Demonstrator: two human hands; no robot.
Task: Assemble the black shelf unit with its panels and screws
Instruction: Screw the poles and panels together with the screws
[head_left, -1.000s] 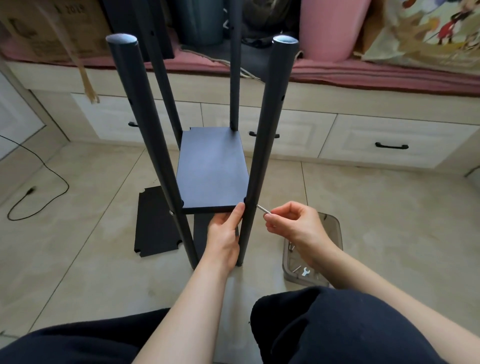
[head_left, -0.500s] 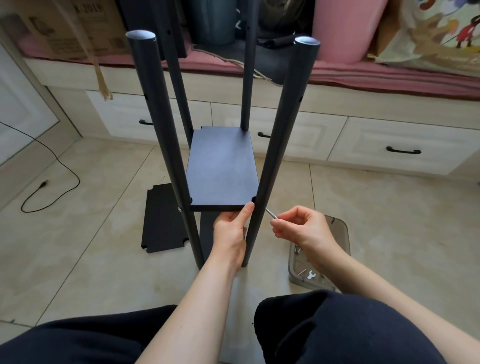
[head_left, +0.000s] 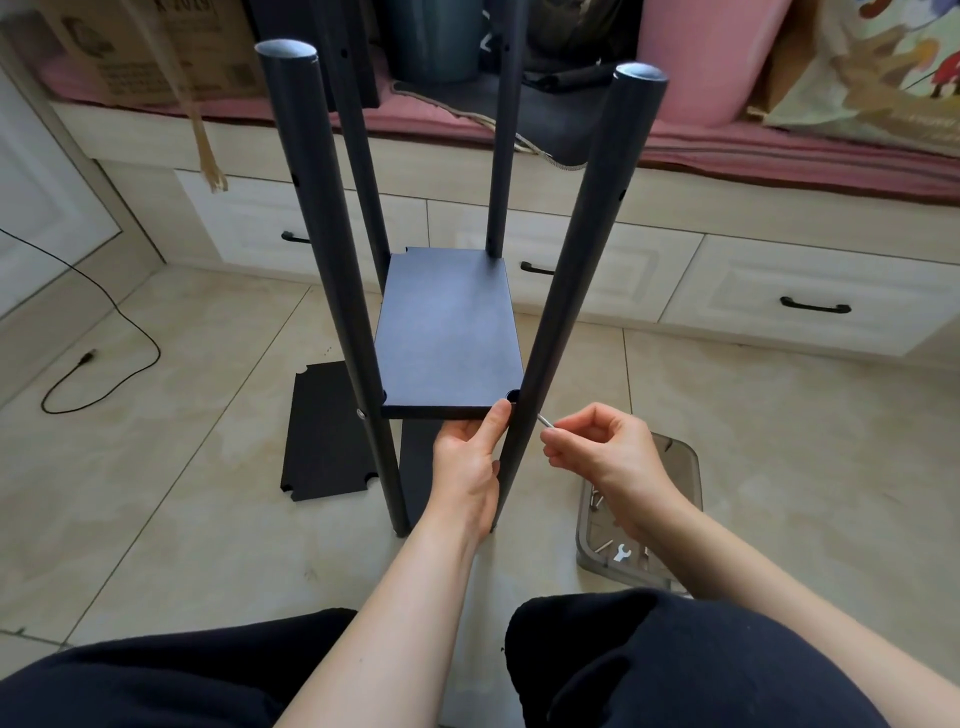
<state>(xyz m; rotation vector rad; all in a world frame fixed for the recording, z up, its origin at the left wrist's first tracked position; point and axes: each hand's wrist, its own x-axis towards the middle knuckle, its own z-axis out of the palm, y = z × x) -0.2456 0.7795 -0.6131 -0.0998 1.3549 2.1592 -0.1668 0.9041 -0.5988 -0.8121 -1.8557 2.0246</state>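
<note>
Shelf panel (head_left: 447, 332) (hands (head_left: 470, 462) beneath)

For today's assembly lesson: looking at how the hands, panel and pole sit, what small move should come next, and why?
Probably push the thin silver screw into the near right black pole: the right hand pinches it at the pole's side, while the left hand holds the black shelf panel with its corner notch against that pole.

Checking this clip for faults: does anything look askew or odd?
Nothing looks damaged. The shelf panel sits between the four posts; its near-right corner notch is not yet fastened, with the right hand pinching a screw there.
</note>
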